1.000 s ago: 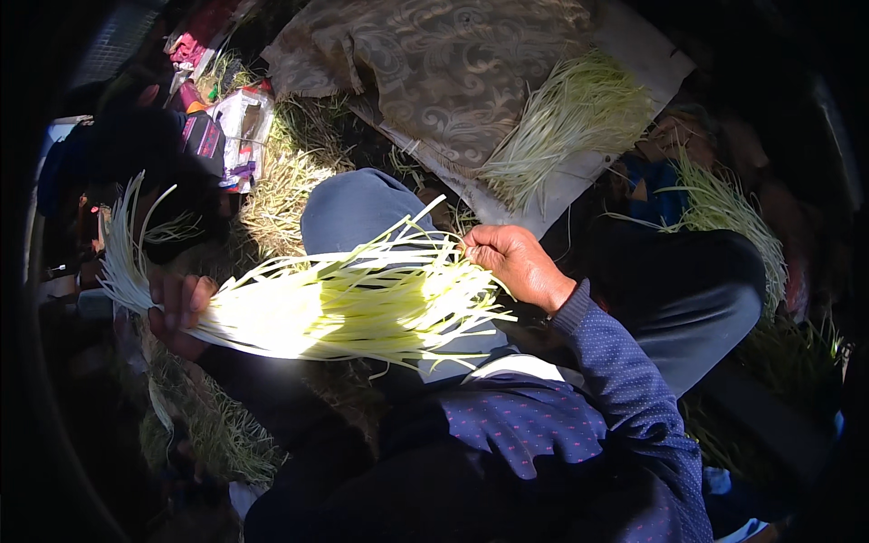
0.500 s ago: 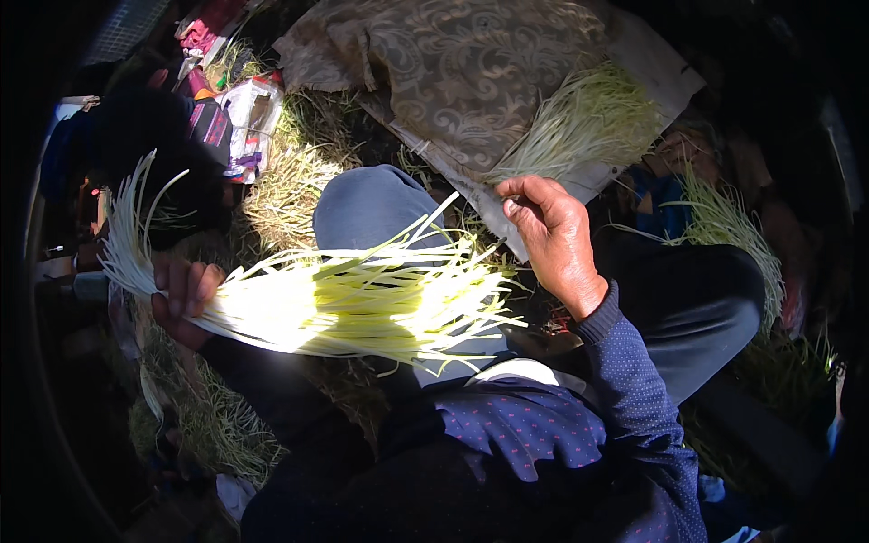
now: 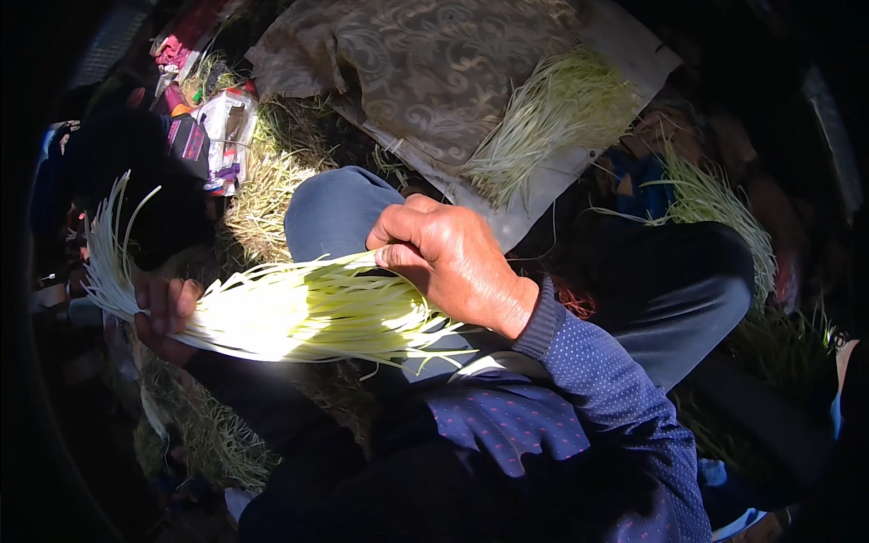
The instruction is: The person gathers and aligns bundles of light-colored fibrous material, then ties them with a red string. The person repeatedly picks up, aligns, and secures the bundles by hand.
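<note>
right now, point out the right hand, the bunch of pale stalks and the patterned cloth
Right hand (image 3: 457, 261): head view, on its back.
Bunch of pale stalks (image 3: 299, 312): head view, on its middle stretch.
Patterned cloth (image 3: 430, 81): head view, on its scrolled surface.

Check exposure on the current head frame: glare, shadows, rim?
Head view: glare washes out part of the pale stalks, with a shaded band across them; head view: left hand in deep shade, much of the right hand sunlit; head view: rim falls to near black, hiding detail there.
</note>
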{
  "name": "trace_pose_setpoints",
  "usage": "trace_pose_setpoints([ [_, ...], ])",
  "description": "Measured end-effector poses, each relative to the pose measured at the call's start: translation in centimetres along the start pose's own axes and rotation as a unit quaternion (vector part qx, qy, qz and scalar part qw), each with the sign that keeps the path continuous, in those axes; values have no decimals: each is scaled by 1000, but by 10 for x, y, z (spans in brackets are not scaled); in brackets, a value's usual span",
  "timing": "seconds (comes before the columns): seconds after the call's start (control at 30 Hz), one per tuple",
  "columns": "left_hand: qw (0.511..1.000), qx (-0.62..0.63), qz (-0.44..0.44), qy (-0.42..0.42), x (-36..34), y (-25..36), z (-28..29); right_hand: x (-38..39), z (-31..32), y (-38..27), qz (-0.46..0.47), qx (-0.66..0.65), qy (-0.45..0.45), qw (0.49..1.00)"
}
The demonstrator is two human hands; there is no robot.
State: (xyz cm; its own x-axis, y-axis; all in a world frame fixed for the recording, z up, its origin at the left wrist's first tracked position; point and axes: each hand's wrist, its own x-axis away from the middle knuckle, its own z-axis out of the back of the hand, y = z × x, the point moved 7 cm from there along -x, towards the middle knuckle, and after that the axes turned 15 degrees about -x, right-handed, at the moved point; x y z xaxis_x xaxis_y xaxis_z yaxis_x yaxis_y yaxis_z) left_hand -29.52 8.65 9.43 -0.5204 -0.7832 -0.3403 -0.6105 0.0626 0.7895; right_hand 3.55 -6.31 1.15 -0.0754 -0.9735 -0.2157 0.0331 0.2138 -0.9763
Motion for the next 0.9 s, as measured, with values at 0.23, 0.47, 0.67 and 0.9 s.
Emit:
trace_pose_setpoints([
  [0.23,999,-20,23,12,7,7,29,8,-3,16,-36,-130,11,991],
  [0.47,999,18,12,46,15,4,46,14,-3,30,-126,-255,7,959],
  [0.67,999,-28,25,22,10,7,31,32,14,53,-168,-316,38,933],
  [0.9,992,-80,-11,100,27,45,57,86,85,72,-236,-3,85,968],
])
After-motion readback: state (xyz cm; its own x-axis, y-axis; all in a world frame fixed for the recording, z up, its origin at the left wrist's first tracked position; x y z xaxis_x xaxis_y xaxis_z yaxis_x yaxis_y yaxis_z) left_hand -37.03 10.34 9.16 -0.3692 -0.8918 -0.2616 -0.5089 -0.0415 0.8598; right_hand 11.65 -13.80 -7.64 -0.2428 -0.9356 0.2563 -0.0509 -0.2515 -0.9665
